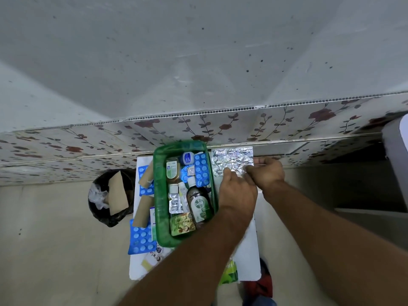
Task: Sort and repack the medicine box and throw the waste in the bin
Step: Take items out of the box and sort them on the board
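A green plastic medicine box (159,195) stands on a small white table (247,257). Inside lie a brown Dettol bottle (199,206), small bottles, a tube, a round blue tin (187,158) and blue blister strips (201,170). Right of the box, a large silver foil blister sheet (230,159) is held over the table's far end. My left hand (237,191) pinches its near edge. My right hand (266,173) grips its right corner. Left of the table stands a black bin (111,195) holding brown cardboard and crumpled plastic.
More blue blister strips (141,238), brown cardboard rolls (143,210) and small packets lie on the table left of the box. A green packet (229,272) pokes out under my left arm. A floral-patterned wall panel runs behind the table. A white object stands at the far right.
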